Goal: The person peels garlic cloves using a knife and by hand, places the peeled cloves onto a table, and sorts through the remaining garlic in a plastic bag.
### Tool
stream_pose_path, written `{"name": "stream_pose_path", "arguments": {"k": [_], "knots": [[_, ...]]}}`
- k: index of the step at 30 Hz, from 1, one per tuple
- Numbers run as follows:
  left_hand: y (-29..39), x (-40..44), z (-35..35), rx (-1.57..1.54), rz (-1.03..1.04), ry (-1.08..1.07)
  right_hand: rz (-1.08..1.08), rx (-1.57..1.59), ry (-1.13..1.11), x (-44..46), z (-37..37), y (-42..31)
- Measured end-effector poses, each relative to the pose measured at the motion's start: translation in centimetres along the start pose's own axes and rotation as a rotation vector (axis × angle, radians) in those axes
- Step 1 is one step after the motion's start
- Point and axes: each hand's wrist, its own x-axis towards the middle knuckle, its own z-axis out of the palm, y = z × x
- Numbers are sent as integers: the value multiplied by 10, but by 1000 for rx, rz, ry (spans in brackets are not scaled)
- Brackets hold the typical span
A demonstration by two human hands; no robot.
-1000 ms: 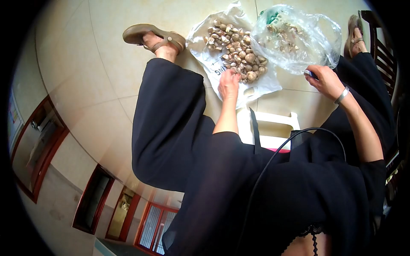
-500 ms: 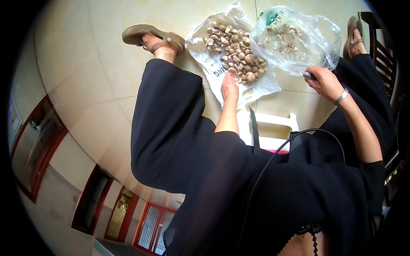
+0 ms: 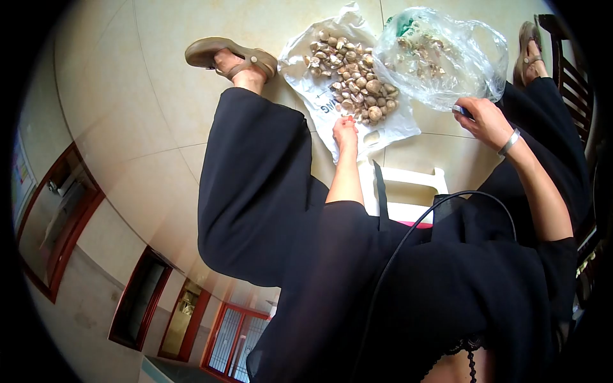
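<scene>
Brown mushrooms (image 3: 372, 86), some whole and some in pieces, lie on a flattened white plastic bag (image 3: 397, 127) on the floor. At the near edge of the pile, over the bag, is my left hand (image 3: 345, 133), its fingers drawn together; whatever they may hold is too small to make out. To the right, my right hand (image 3: 486, 124) is closed around a small dark blue object (image 3: 463, 112), which is mostly hidden by the fingers. Just beyond that hand lies a clear plastic bag (image 3: 485, 70) with small pale and brown scraps inside.
A white plastic stool (image 3: 415, 178) stands between my legs. My feet in brown shoes rest at the left (image 3: 211, 54) and the far right. Dark slatted furniture (image 3: 573, 86) is at the right edge. A black cable crosses my lap.
My left hand has drawn back slightly from the mushrooms toward me, and its fingers have come together. My right hand has hardly moved.
</scene>
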Motion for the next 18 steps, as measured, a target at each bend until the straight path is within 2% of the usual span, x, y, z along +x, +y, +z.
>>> {"name": "stream_pose_path", "arguments": {"k": [1, 3, 6, 9, 10, 11, 13, 14, 18], "knots": [[-2, -1, 1, -1, 2, -1, -1, -4, 1, 0, 0, 1], [-6, -1, 3, 232, 26, 35, -1, -1, -2, 1, 0, 4], [6, -13, 5, 302, 50, -9, -19, 0, 5, -1, 3, 4], [7, -12, 7, 249, 48, 40, -31, -2, 34, 0, 1, 4], [7, -5, 6, 116, 34, 17, -25, 3, 36, -1, 0, 2], [27, -10, 5, 205, 12, 58, -23, -1, 48, -1, -2, 1], [40, 2, 0, -23, 37, -59, -60, 64, 121, -3, -8, -5], [74, -17, 3, -230, -13, -164, -88, 75, 147, -5, -11, -7], [156, -58, 21, -333, 88, -512, -137, 109, 272, -14, -17, -20]]}}
